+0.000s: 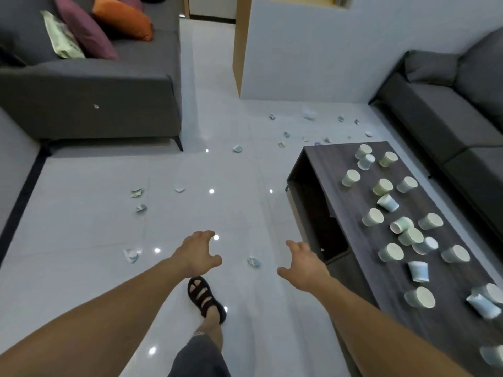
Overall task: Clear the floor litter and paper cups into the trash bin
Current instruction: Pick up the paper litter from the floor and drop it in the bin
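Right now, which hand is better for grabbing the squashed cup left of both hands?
Left, probably. The squashed cup lies out past the left hand, on its outer side. The right hand hangs near the coffee table and would have to cross over. Both hands are open and empty.

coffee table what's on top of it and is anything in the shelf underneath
Paper cups are scattered over the coffee table top, most upside down, a few on their sides. The open shelf below looks dark; its contents cannot be made out.
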The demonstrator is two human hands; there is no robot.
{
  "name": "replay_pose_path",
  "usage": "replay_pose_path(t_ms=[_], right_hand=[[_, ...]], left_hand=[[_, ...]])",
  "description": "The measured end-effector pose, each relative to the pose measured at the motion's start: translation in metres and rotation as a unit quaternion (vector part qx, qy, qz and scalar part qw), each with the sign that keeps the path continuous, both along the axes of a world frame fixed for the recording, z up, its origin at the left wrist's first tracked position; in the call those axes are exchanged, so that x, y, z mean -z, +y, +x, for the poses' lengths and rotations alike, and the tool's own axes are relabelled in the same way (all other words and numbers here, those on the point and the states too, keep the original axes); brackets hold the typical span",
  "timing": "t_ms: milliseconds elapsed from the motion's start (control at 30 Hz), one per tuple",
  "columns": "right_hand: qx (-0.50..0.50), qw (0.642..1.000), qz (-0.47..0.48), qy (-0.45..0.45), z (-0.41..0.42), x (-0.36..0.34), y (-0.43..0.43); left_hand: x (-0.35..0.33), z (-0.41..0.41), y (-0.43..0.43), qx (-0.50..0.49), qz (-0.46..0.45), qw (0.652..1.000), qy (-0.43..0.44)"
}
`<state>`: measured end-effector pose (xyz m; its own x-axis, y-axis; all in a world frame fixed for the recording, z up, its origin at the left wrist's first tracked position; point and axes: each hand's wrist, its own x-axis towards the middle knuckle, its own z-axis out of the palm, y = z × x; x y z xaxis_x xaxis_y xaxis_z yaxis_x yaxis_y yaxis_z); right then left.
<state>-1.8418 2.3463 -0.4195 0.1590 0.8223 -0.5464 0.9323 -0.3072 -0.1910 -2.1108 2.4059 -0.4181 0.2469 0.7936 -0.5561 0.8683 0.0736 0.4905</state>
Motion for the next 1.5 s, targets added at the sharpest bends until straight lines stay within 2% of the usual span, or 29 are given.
replay_pose_path(t_ms=[233,433,600,767,1000,1100,1200,1300,1367,1500], right_hand=[[0.029,0.997,-0.064,0.01,0.018,0.092,0.137],[0.036,0.99,-0.126,0.047,0.029,0.236,0.199],[-0.02,0.988,-0.151,0.034,0.052,0.401,0.234],[-0.079,0.982,-0.173,0.02,0.073,0.554,0.235],[-0.122,0.978,-0.169,0.012,0.071,0.697,0.221],[-0.137,0.981,-0.137,0.014,0.066,0.72,0.218],[-0.109,0.985,-0.125,0.055,0.061,0.708,0.228],[-0.098,0.982,-0.09,0.13,0.042,0.659,0.249],[-0.123,0.975,-0.051,0.18,0.024,0.612,0.266],[-0.182,0.947,0.033,0.261,-0.017,0.512,0.296]], left_hand=[[0.089,0.038,0.14,-0.018,-0.063,0.997,-0.04],[0.207,0.048,0.213,-0.043,-0.076,0.996,-0.004],[0.354,0.065,0.231,-0.044,-0.113,0.992,0.036],[0.503,0.105,0.227,-0.055,-0.147,0.987,0.026],[0.644,0.131,0.219,-0.037,-0.18,0.983,0.026],[0.666,0.127,0.219,-0.04,-0.188,0.981,0.026],[0.657,0.12,0.219,-0.035,-0.193,0.98,0.024],[0.619,0.115,0.22,-0.059,-0.202,0.978,-0.006],[0.583,0.112,0.223,-0.115,-0.212,0.969,-0.05],[0.501,0.095,0.235,-0.273,-0.211,0.922,-0.177]])
